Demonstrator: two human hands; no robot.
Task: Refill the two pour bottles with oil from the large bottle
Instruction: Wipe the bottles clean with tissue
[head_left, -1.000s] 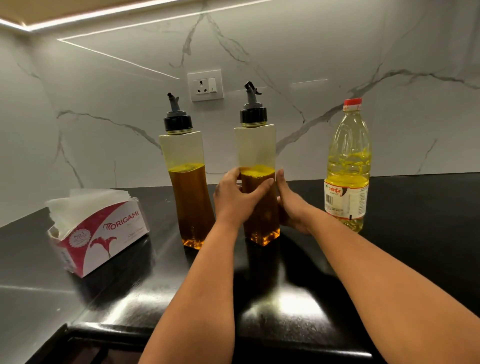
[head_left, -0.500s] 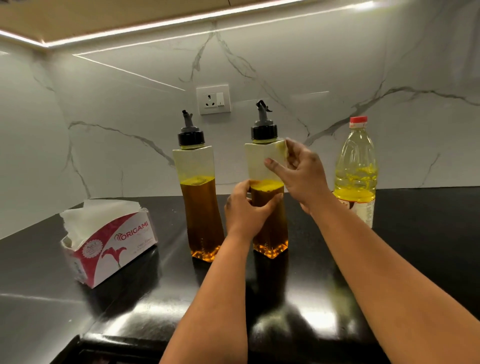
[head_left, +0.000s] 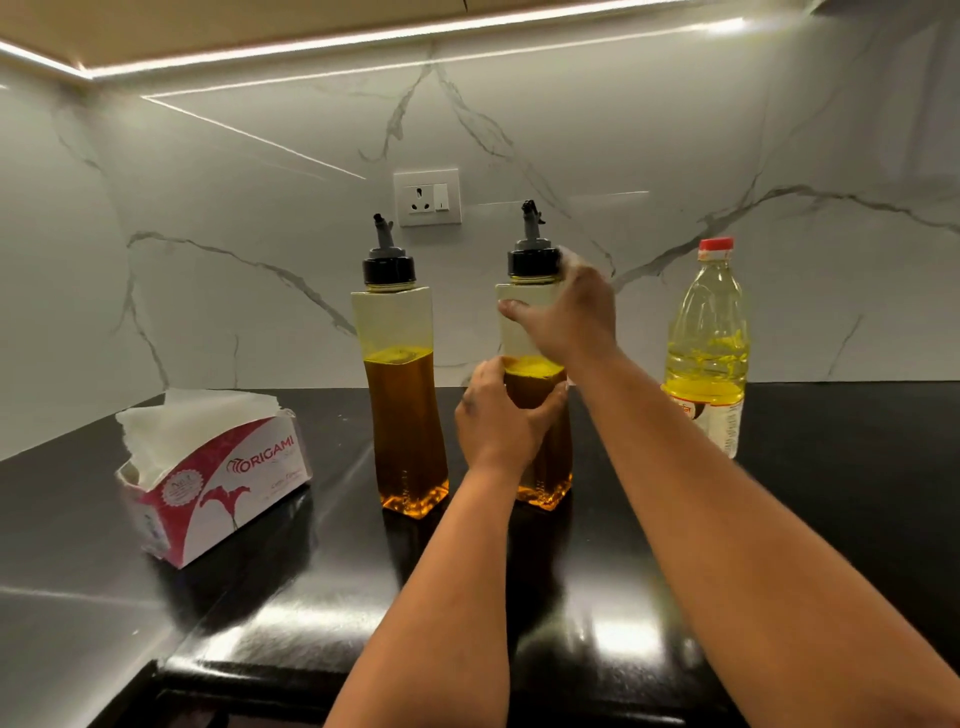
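Two tall square pour bottles with black spout caps stand on the black counter (head_left: 779, 519), each about half full of amber oil. My left hand (head_left: 501, 421) grips the middle of the right pour bottle (head_left: 524, 322). My right hand (head_left: 569, 312) is raised at that bottle's shoulder, fingers reaching up beside its black cap (head_left: 534, 260); the fingertips are blurred. The left pour bottle (head_left: 402, 395) stands untouched. The large clear bottle (head_left: 709, 343) with a red cap holds yellow oil to about halfway and stands to the right.
A red and white tissue box (head_left: 208, 478) sits at the left on the counter. A wall socket (head_left: 427, 197) is on the marble wall behind the bottles. The counter's front edge runs along the bottom of the view.
My right hand has left the lower side of the right pour bottle and risen to its shoulder, by the cap. My left hand keeps its hold on the bottle's middle.
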